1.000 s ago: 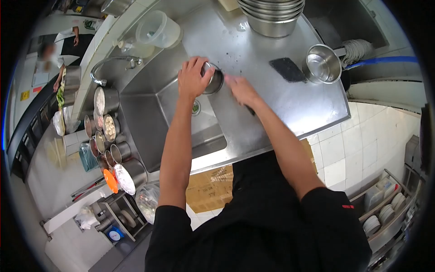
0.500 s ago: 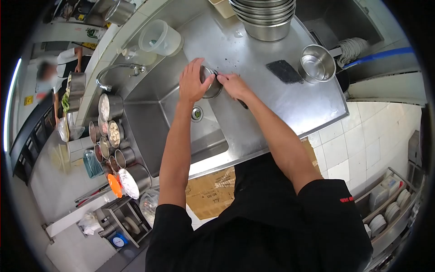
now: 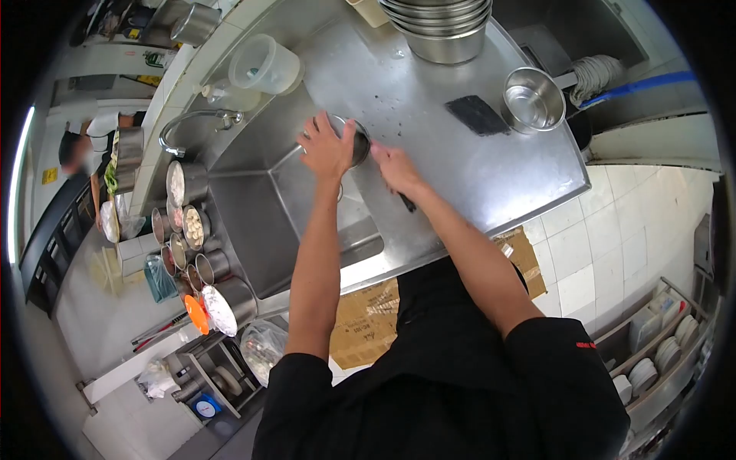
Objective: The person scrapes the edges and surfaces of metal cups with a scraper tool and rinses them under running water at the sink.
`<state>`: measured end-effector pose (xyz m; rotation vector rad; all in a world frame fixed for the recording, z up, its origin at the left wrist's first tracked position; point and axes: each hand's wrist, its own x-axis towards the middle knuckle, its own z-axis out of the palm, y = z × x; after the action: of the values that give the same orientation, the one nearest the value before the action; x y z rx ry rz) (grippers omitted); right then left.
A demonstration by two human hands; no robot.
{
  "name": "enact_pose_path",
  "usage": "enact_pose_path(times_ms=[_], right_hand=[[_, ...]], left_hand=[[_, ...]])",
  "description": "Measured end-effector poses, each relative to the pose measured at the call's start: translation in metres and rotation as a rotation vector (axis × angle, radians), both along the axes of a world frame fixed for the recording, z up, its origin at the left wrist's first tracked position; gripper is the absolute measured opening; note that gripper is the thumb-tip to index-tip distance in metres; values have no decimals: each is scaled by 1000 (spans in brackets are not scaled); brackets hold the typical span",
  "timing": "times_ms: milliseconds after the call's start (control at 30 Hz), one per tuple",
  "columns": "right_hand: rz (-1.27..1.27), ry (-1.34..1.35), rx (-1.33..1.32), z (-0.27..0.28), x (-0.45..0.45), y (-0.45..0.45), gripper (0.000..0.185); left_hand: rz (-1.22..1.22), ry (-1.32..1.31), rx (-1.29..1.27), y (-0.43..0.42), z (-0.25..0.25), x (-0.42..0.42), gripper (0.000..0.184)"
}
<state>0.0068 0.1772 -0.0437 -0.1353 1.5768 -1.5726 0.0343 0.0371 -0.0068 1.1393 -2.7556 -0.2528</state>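
My left hand [image 3: 328, 150] grips a small round metal pot [image 3: 360, 146], its fingers spread over the side and the thumb at the rim. The pot is at the edge between the steel sink and the counter, partly hidden behind that hand. My right hand [image 3: 396, 170] is closed around a black-handled tool [image 3: 407, 202], whose handle end sticks out below the fist. The tool's working end is at the pot's side, too blurred to make out. Small dark crumbs [image 3: 377, 120] lie on the counter beyond the pot.
A dark flat pad [image 3: 477, 115] and a metal saucepan [image 3: 534, 100] rest on the right of the counter. Stacked steel basins [image 3: 445, 42] stand behind. A curved faucet [image 3: 172, 136] and a plastic tub [image 3: 266, 65] border the sink. Several food-filled containers [image 3: 188, 184] and another person [image 3: 98, 138] are left.
The pot has turned in my left hand, whose fingers are spread wider. My right hand has shifted slightly down with the tool. My left forearm now covers the sink drain.
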Motion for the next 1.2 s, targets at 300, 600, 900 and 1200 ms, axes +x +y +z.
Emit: enact_pose_path(times_ms=[300,600,900,1200], right_hand=[[64,242,91,-18,17,-10,48],[33,360,71,-22,-4,-19,47],[-16,440,29,-20,-11,-24,48],[14,484,102,-21,-9,-26,48]], left_hand=[[-52,-4,-2,-14,2,-3,60],[-250,2,-10,-19,7,3,57],[-320,30,-6,-23,8,5,54],[-229,-29,78,-19,10,1,55]])
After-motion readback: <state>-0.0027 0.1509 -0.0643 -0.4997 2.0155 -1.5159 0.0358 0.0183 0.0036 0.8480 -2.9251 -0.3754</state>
